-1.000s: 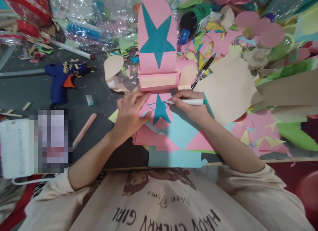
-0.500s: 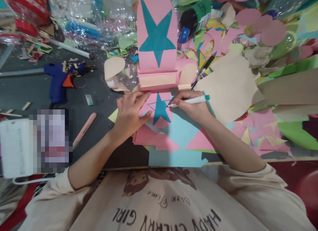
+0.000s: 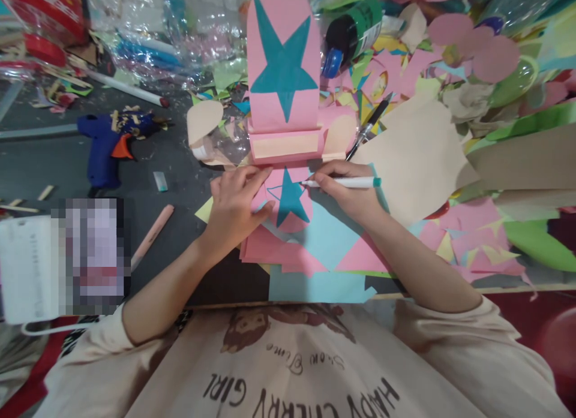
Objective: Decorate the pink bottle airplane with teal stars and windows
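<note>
My right hand (image 3: 348, 193) is closed round a white marker with a teal cap end (image 3: 348, 182), its tip touching the right side of a teal star (image 3: 288, 199) drawn on a rounded pink paper piece (image 3: 297, 217). My left hand (image 3: 234, 205) lies on the left part of that pink piece, fingers pressed flat and together on it. The piece rests on a stack of pink and light-blue sheets (image 3: 324, 238). Just behind it stands a taller pink arch with a large teal star (image 3: 282, 64) on a pink folded base (image 3: 288, 145).
A blue glue gun (image 3: 110, 145) lies at the left, a pink stick (image 3: 153, 232) nearer me. A black pen (image 3: 369, 127), a dark bottle with green label (image 3: 353, 34), tan paper (image 3: 414, 160) and many coloured scraps crowd the right. Clear plastic wrap fills the back.
The marker tip moved slightly along the star's right side, down then back up; the marker's angle shifted a little. My left hand stayed put.
</note>
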Available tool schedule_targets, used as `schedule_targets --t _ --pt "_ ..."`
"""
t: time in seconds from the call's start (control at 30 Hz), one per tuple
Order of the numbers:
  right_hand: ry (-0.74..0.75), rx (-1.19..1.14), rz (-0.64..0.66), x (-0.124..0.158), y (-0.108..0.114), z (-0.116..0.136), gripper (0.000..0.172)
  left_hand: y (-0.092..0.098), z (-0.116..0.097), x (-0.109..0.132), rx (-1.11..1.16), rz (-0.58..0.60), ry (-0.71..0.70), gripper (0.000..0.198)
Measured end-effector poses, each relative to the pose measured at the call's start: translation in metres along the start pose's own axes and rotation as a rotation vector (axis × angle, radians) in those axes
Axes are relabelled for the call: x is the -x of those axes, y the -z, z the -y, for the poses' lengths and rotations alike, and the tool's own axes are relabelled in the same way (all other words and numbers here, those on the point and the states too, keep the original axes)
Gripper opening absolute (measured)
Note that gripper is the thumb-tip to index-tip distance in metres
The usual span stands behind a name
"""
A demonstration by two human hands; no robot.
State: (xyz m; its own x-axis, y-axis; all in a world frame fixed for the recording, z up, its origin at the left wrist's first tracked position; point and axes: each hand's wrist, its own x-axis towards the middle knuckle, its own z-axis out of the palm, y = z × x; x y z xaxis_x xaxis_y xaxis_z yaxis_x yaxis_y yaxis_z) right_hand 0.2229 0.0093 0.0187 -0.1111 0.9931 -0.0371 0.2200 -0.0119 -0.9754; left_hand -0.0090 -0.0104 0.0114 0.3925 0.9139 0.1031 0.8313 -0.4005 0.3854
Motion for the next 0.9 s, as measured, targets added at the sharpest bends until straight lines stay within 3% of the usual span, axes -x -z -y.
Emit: schedule_targets --t 0.63,0.9 --pt "-0.055 0.052 0.032 -0.0001 0.002 0.0003 0.015 0.003 -0.0021 -0.0012 0.006 0.041 0.025 0.054" --pt "-0.003 -0.03 -0.045 -0.0002 -0.0004 -0.0006 0.017 0.0026 -0.0007 -0.001 0.007 0.038 0.024 0.056"
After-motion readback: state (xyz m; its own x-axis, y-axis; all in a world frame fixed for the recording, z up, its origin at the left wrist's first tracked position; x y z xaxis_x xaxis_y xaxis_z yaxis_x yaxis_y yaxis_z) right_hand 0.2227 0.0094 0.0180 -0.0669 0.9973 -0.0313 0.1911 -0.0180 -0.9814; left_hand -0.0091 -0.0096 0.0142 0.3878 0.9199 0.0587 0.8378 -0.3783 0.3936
